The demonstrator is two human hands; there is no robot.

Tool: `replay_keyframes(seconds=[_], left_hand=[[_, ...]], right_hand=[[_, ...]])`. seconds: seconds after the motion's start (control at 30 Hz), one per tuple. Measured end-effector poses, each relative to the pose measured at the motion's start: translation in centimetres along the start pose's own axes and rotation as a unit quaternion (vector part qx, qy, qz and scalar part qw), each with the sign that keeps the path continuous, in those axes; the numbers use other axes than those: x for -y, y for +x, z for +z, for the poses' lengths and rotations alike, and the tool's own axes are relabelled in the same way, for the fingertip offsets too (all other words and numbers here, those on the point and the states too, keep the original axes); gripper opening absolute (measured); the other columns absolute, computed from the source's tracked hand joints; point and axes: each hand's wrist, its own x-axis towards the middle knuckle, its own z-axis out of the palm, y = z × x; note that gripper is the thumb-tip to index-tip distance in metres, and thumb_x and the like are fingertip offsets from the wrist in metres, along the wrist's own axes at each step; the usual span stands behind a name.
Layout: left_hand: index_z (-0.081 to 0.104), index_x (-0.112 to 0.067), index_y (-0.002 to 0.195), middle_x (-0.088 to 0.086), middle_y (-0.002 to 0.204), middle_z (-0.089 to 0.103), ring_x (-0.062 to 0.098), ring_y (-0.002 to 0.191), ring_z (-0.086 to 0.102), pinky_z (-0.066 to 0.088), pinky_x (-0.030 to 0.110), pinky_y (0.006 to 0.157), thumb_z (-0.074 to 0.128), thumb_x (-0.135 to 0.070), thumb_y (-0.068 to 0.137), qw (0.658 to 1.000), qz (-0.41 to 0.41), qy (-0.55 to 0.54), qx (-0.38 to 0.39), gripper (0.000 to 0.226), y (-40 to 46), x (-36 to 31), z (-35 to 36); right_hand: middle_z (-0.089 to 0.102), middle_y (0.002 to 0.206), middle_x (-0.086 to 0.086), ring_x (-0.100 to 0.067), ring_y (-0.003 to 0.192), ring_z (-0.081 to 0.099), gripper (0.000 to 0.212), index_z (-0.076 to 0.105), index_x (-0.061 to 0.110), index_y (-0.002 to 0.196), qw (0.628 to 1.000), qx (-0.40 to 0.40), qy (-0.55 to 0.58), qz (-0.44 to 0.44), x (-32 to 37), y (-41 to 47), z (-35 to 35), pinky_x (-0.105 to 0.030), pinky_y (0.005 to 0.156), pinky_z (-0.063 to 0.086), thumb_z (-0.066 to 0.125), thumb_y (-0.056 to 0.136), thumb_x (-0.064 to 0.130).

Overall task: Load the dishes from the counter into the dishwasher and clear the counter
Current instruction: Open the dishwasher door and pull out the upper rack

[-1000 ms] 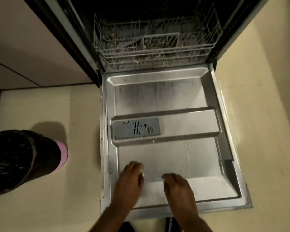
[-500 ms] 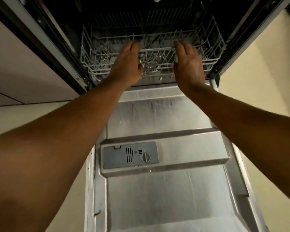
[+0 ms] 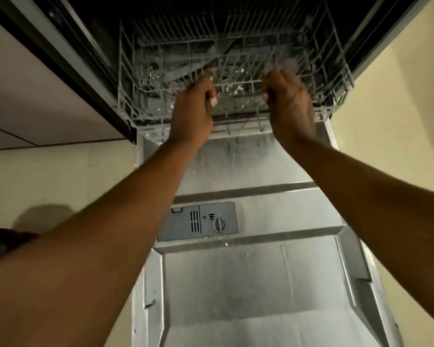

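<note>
Left hand [image 3: 192, 110] and right hand [image 3: 290, 106], fingers curled, grip the front rim of the wire rack [image 3: 145, 96], whose front edge overhangs the lowered dishwasher door [image 3: 248, 284].

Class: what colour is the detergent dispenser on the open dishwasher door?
Grey-blue detergent dispenser, clearest in the head view.

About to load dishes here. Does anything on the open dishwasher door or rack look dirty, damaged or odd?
Small pale crumbs lie on the steel inner door just below the grey detergent dispenser. The white wire lower rack looks intact, though blurred; both hands have a grip on its front.
</note>
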Motion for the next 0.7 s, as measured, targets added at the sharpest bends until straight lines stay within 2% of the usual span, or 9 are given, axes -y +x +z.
replay_keyframes(seconds=[0.07,0.2,0.3,0.37,0.53,0.7], left_hand=[[0.054,-0.008,0.087,0.001,0.079,0.053,0.011,0.07,0.046,0.028,0.008,0.058,0.049,0.006,0.086,1.0,-0.003,-0.012,0.009,0.015,-2.0,-0.6,-0.3],[0.056,-0.009,0.092,-0.001,0.086,0.06,0.007,0.077,0.053,0.036,0.006,0.064,0.055,-0.001,0.091,0.996,-0.053,-0.067,0.032,0.008,-6.9,-2.1,-1.2],[0.058,-0.007,0.094,-0.003,0.089,0.061,0.001,0.081,0.056,0.038,0.007,0.072,0.056,-0.007,0.094,0.985,-0.094,-0.135,0.05,0.002,-11.1,-3.2,-1.7],[0.059,-0.005,0.094,-0.006,0.089,0.06,-0.005,0.082,0.055,0.039,0.008,0.076,0.057,-0.007,0.095,0.977,-0.111,-0.169,0.068,0.003,-13.7,-3.9,-2.3],[0.058,-0.006,0.092,0.001,0.088,0.062,0.011,0.084,0.061,0.047,0.021,0.078,0.057,-0.007,0.095,0.96,-0.15,-0.224,0.075,0.004,-20.1,-6.3,-3.1],[0.058,-0.015,0.096,-0.002,0.096,0.062,0.012,0.092,0.06,0.043,0.014,0.081,0.059,-0.017,0.095,0.959,-0.187,-0.201,0.075,0.002,-26.8,-9.2,-3.9]], right_hand=[[0.053,0.097,-0.005,-0.017,0.084,0.047,0.016,0.056,0.011,0.097,1.0,-0.007,0.006,0.014,0.7,-2.1,-0.7,-0.034,0.065,0.045,0.044,0.09,0.002],[0.054,0.096,-0.005,-0.023,0.087,0.049,0.014,0.057,0.011,0.096,0.997,-0.01,0.037,0.073,2.3,-6.9,-2.2,-0.041,0.068,0.047,0.048,0.089,0.001],[0.049,0.094,0.004,-0.015,0.085,0.045,0.016,0.055,0.015,0.092,0.989,0.007,0.08,0.126,3.8,-10.7,-4.2,-0.031,0.065,0.041,0.05,0.09,0.0],[0.051,0.093,0.002,-0.015,0.082,0.044,0.017,0.056,0.013,0.092,0.99,0.011,0.077,0.121,4.6,-13.2,-5.5,-0.031,0.062,0.04,0.053,0.089,-0.003],[0.054,0.092,-0.001,-0.02,0.08,0.05,0.013,0.057,0.012,0.092,0.987,0.049,0.084,0.127,6.0,-18.9,-9.0,-0.041,0.06,0.046,0.055,0.093,0.0],[0.059,0.095,-0.002,-0.021,0.083,0.055,0.017,0.063,0.009,0.097,0.98,0.083,0.089,0.156,7.7,-24.7,-12.2,-0.04,0.063,0.05,0.061,0.088,-0.004]])
